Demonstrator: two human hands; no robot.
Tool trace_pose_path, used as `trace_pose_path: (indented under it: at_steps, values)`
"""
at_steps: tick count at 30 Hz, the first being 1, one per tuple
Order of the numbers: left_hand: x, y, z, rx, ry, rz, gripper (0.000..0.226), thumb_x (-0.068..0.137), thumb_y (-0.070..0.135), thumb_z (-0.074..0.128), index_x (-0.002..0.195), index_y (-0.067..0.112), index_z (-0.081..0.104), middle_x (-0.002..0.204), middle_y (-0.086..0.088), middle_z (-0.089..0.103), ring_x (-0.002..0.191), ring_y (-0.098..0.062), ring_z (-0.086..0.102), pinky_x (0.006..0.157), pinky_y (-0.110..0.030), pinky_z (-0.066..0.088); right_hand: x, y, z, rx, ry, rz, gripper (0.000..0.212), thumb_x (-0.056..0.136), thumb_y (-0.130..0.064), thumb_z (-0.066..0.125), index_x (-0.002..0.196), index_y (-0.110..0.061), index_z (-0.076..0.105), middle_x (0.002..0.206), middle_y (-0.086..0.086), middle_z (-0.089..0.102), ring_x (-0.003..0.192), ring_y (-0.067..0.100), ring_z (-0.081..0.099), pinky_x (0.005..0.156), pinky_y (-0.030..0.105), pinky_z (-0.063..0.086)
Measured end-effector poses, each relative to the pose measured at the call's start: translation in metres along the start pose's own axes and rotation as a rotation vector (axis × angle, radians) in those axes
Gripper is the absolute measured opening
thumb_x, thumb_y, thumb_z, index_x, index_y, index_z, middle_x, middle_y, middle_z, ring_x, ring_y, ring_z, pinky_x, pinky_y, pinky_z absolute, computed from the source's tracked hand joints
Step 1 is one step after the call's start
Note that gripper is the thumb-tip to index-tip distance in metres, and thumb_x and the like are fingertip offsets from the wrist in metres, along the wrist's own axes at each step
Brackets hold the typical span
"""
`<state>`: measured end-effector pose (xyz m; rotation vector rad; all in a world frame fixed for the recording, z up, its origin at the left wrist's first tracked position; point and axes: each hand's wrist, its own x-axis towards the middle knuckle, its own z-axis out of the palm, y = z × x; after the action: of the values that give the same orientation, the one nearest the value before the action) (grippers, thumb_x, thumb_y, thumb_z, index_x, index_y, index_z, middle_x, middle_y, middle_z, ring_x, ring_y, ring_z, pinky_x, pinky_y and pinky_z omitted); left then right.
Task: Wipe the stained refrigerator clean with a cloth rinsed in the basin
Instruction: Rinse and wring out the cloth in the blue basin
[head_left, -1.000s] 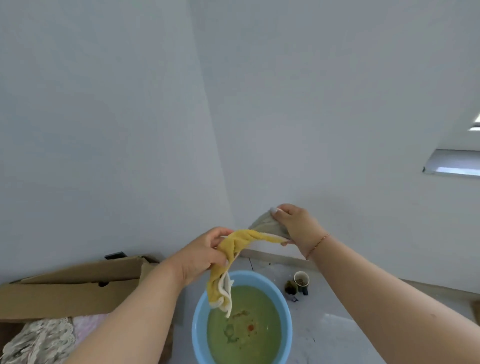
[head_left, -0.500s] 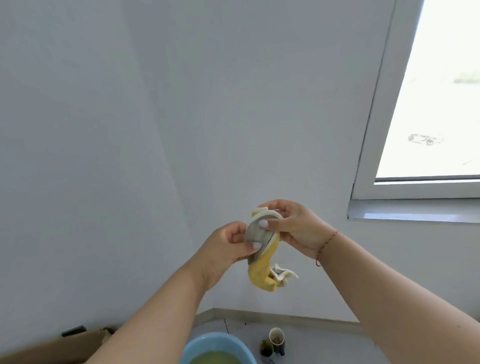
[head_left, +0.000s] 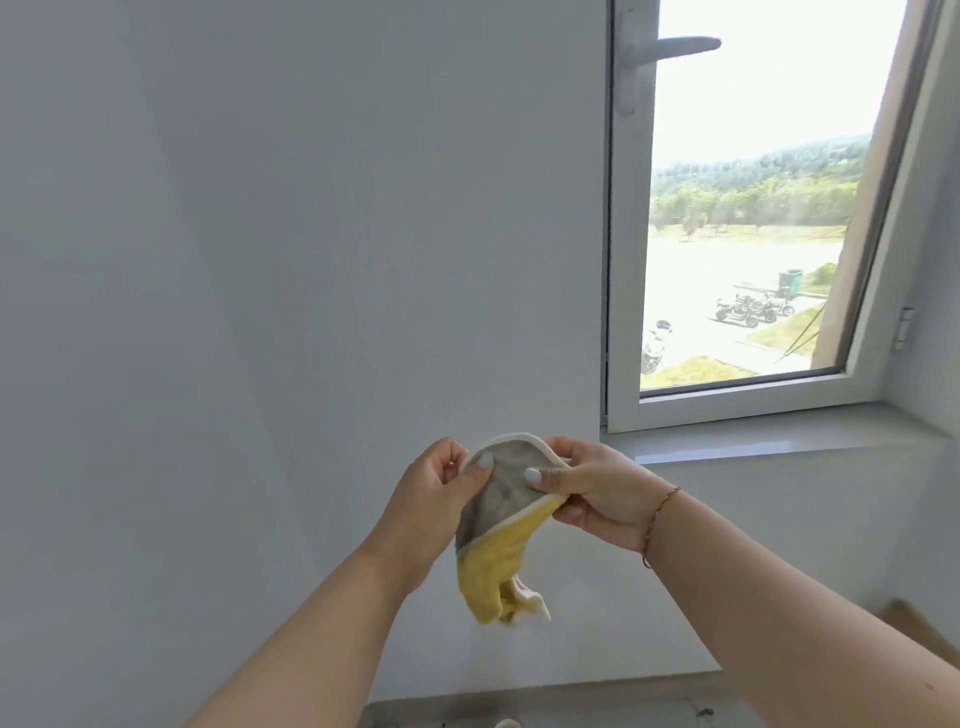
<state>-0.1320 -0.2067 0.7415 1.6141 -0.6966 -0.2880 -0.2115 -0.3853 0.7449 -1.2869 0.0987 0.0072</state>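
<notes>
Holding the cloth (head_left: 498, 525) up in the air in front of a pale wall (head_left: 291, 260), both hands met at its upper part. The left hand (head_left: 434, 501) pinched the top left edge of the grey side, with the thumb pressed on the front of the fabric and the other fingers curled behind it. The right hand (head_left: 587, 488) pinched the top right edge in the same way, its thumb lying on the grey face and its fingers folded under the white border. Between the two thumbs the grey side was spread and faced the camera. Below the hands the yellow side hung down loosely in a bunch, touching nothing. A thin bracelet (head_left: 657, 514) sat on the right wrist. A window (head_left: 737, 234) with a white frame stood to the right, and its sill (head_left: 779, 434) ran just behind the right hand.
</notes>
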Motion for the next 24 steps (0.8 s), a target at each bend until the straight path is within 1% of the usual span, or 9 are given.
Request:
trace_pose_path:
  at_steps: [2,5,7,9,12,16,19,21,24]
  values:
    - [0.002,0.005,0.001,-0.030,-0.034,-0.007,0.041,0.082,0.051,0.065,0.067,0.021,0.042,0.064,-0.001,0.039,0.060,-0.016,0.035,0.056,-0.032,0.032,-0.011,-0.004,-0.007,-0.031,0.040,-0.007,0.030,0.077,0.004,0.072,0.102,-0.003,0.056,0.069,0.002,0.056,0.059,0.010,0.052,0.046,0.018,0.038]
    - [0.006,0.014,0.004,-0.088,-0.199,-0.030,0.041,0.072,0.049,0.072,0.070,0.018,0.046,0.067,-0.004,0.044,0.064,-0.021,0.040,0.060,-0.034,0.036,-0.029,-0.013,-0.013,-0.031,0.126,-0.048,0.037,0.073,0.011,0.071,0.105,-0.001,0.058,0.081,0.009,0.061,0.071,0.017,0.061,0.061,0.023,0.051]
    - [0.006,0.022,0.009,-0.083,-0.355,-0.033,0.040,0.071,0.039,0.077,0.083,0.008,0.056,0.074,-0.007,0.059,0.069,-0.023,0.057,0.063,-0.033,0.047,-0.041,-0.016,-0.010,-0.016,0.154,-0.074,0.046,0.068,0.006,0.071,0.111,0.004,0.059,0.086,0.012,0.063,0.078,0.020,0.064,0.069,0.026,0.055]
    - [0.003,0.026,0.015,-0.023,-0.449,-0.015,0.050,0.072,0.043,0.077,0.100,0.004,0.063,0.093,-0.016,0.068,0.085,-0.031,0.066,0.075,-0.040,0.053,-0.052,-0.015,-0.002,-0.031,0.186,-0.089,0.048,0.067,0.003,0.072,0.113,0.005,0.059,0.087,0.011,0.064,0.079,0.020,0.064,0.068,0.025,0.054]
    - [-0.004,0.028,0.017,0.016,-0.386,0.027,0.052,0.076,0.053,0.068,0.095,0.005,0.064,0.090,-0.018,0.064,0.083,-0.031,0.059,0.080,-0.047,0.051,-0.069,-0.014,0.013,-0.078,0.259,-0.100,0.047,0.069,0.008,0.076,0.113,0.003,0.059,0.090,0.012,0.066,0.083,0.021,0.066,0.070,0.026,0.055]
    - [-0.010,0.024,0.010,-0.151,-0.361,-0.053,0.029,0.096,0.032,0.054,0.104,0.006,0.065,0.103,-0.021,0.067,0.094,-0.031,0.065,0.086,-0.049,0.054,-0.098,-0.003,0.019,-0.093,0.397,-0.091,0.042,0.067,0.012,0.073,0.106,0.003,0.063,0.091,0.013,0.066,0.085,0.023,0.066,0.076,0.028,0.058]
    - [-0.008,0.021,0.004,-0.305,-0.288,-0.136,0.023,0.099,0.028,0.048,0.104,0.011,0.064,0.100,-0.010,0.071,0.091,-0.023,0.067,0.078,-0.037,0.056,-0.128,0.009,0.017,-0.132,0.597,-0.075,0.026,0.074,0.013,0.070,0.096,0.001,0.064,0.084,0.012,0.063,0.075,0.018,0.063,0.065,0.022,0.057]
    - [0.000,0.018,-0.006,-0.340,-0.240,-0.135,0.025,0.100,0.030,0.047,0.105,0.012,0.063,0.102,-0.009,0.070,0.092,-0.022,0.066,0.079,-0.036,0.054,-0.155,0.017,0.016,-0.213,0.758,-0.040,0.016,0.077,0.010,0.069,0.084,-0.002,0.063,0.075,0.009,0.059,0.060,0.012,0.058,0.052,0.017,0.051]
    - [0.015,0.007,-0.020,-0.276,-0.367,-0.086,0.035,0.094,0.037,0.053,0.107,0.005,0.062,0.102,-0.016,0.067,0.091,-0.026,0.062,0.077,-0.037,0.053,-0.201,0.029,0.018,-0.191,0.864,-0.040,0.014,0.078,0.003,0.070,0.073,-0.004,0.059,0.070,0.008,0.056,0.056,0.010,0.056,0.051,0.017,0.051]
